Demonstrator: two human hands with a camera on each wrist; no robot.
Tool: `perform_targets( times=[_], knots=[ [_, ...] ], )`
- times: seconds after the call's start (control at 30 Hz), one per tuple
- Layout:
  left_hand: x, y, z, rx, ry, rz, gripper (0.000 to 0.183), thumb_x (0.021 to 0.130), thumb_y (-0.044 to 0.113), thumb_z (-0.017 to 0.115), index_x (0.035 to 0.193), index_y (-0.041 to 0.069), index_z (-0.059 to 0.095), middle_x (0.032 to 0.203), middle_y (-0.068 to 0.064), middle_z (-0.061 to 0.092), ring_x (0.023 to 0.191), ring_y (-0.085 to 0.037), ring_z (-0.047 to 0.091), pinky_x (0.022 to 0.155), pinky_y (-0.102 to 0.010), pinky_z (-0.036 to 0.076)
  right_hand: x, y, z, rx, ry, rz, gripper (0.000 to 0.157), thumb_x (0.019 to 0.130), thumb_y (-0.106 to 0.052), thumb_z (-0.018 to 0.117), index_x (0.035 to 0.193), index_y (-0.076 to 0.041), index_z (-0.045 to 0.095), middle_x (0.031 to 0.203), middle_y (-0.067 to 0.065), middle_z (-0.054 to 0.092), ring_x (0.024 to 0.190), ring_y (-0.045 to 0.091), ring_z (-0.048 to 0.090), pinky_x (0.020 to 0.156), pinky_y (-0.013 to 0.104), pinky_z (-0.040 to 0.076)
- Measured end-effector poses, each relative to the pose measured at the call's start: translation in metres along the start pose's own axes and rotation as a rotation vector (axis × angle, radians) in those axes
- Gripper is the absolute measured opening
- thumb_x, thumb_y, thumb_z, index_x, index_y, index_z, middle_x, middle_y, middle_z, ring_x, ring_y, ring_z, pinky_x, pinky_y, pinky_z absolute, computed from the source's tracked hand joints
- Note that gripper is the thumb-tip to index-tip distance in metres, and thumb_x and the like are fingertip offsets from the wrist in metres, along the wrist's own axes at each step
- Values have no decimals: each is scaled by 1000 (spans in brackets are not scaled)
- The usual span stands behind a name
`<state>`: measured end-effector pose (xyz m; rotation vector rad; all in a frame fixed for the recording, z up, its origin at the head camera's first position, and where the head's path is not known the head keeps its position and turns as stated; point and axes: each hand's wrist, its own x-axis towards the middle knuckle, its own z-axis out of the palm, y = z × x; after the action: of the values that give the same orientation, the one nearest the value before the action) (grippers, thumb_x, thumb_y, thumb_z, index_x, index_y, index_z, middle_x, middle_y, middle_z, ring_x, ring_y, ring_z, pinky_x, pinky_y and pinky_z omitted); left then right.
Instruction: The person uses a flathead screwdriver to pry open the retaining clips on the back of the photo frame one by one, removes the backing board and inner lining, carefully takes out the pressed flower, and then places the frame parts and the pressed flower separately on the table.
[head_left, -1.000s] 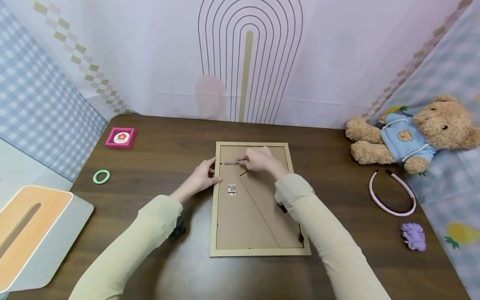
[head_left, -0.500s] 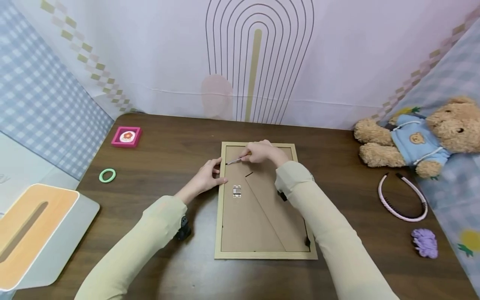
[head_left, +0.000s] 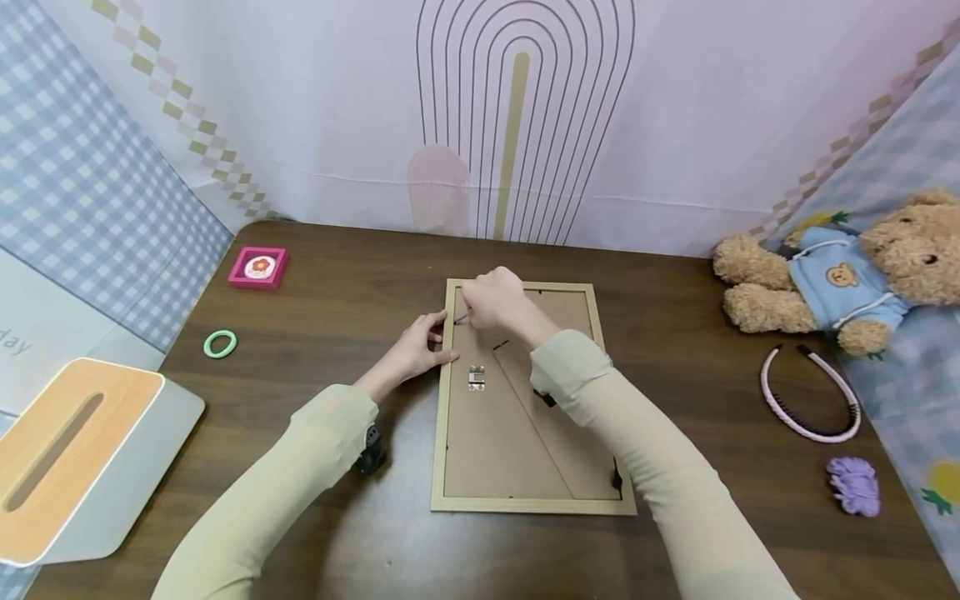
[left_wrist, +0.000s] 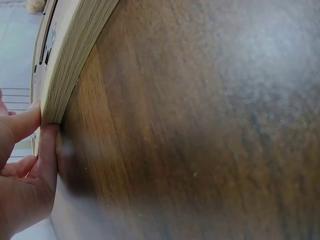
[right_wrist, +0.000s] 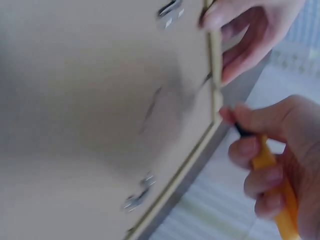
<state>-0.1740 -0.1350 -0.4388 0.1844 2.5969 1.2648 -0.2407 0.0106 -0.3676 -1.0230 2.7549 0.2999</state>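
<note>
A picture frame [head_left: 441, 433] with pale wooden edges lies back side up on the table, its brown backing board [head_left: 517, 450] showing. My left hand [head_left: 411, 348] grips the frame's left edge, thumb on top and fingers against the outer side. Above the upper left of the board, my right hand [head_left: 495, 298] holds a screwdriver by its orange handle [right_wrist: 288, 216]. Its thin metal shaft points at the frame's left inner edge, near a small dark tab; blur hides whether the tip touches. A metal hanger [head_left: 476, 378] sits on the board.
On the left are a tissue box [head_left: 142, 467], a green ring [head_left: 221, 333] and a pink box [head_left: 245, 279]. To the right lie a teddy bear [head_left: 840, 271], a headband [head_left: 813, 435] and a purple scrunchie [head_left: 853, 486]. A curtain [head_left: 337, 125] hangs behind the table.
My right hand has shifted left and turned, so the screwdriver, first lying nearly flat across the board, is now mostly hidden beneath the hand. The left hand keeps its grip. The head view has shifted slightly.
</note>
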Motion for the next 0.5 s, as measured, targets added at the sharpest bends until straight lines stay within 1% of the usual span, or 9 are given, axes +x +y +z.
perform_targets(
  times=[0.07, 0.13, 0.2, 0.23, 0.3, 0.33, 0.37, 0.43, 0.5],
  knots=[
    [-1, 0, 0, 6, 5, 2, 71, 82, 8, 69, 140, -7, 31, 130, -26, 44, 108, -37, 56, 96, -42, 46, 1, -14, -6, -64, 13, 24, 17, 86, -21, 59, 70, -19, 61, 65, -5, 60, 57, 9, 46, 46, 27, 28],
    [-1, 1, -1, 19, 15, 0, 69, 81, 8, 69, 139, -7, 33, 128, -26, 46, 107, -36, 56, 95, -42, 47, 4, -26, -11, -116, 16, 38, 10, 88, -21, 58, 85, -17, 66, 77, -2, 68, 62, 9, 52, 45, 27, 29],
    [-1, 2, -1, 27, 19, -4, 66, 82, 9, 69, 137, -6, 37, 126, -25, 47, 107, -36, 56, 95, -42, 47, 8, -36, -15, -167, 5, 56, 15, 90, -18, 54, 98, -18, 67, 86, -3, 71, 64, 8, 54, 44, 26, 28],
    [-1, 2, 0, 28, 16, -8, 64, 82, 10, 69, 136, -6, 38, 125, -25, 48, 108, -36, 56, 95, -43, 47, 11, -40, -16, -182, -14, 62, 17, 91, -18, 53, 102, -18, 66, 88, -3, 70, 64, 8, 51, 43, 26, 27],
    [-1, 0, 0, 26, 7, -18, 62, 82, 11, 68, 135, -5, 40, 124, -25, 48, 109, -36, 55, 96, -43, 46, 15, -44, -18, -217, -42, 68, 18, 92, -20, 51, 104, -19, 65, 89, -5, 69, 64, 7, 49, 43, 25, 29],
    [-1, 1, 0, 19, 5, -17, 62, 83, 11, 68, 135, -4, 39, 125, -25, 47, 110, -36, 55, 96, -43, 46, 15, -43, -19, -227, -54, 71, 18, 92, -21, 52, 105, -19, 64, 89, -5, 69, 65, 7, 50, 44, 25, 32],
    [0, 1, 1, 12, 0, -17, 63, 83, 11, 68, 137, -4, 38, 126, -26, 47, 110, -36, 54, 97, -43, 46, 14, -42, -20, -222, -64, 69, 18, 92, -21, 52, 106, -19, 63, 91, -4, 69, 67, 7, 52, 46, 25, 37],
    [-1, 1, 1, -1, -4, -24, 67, 84, 11, 67, 140, -4, 34, 129, -26, 45, 112, -37, 54, 99, -43, 44, 11, -36, -20, -182, -71, 69, 18, 91, -20, 54, 107, -17, 63, 94, -2, 69, 73, 10, 59, 55, 27, 47],
    [-1, 1, 1, -10, -5, -29, 71, 84, 11, 66, 143, -3, 29, 133, -27, 42, 113, -37, 53, 100, -44, 43, 6, -26, -17, -100, -71, 97, 17, 89, -26, 59, 102, -16, 64, 93, 0, 70, 78, 13, 63, 66, 31, 52]
  ],
)
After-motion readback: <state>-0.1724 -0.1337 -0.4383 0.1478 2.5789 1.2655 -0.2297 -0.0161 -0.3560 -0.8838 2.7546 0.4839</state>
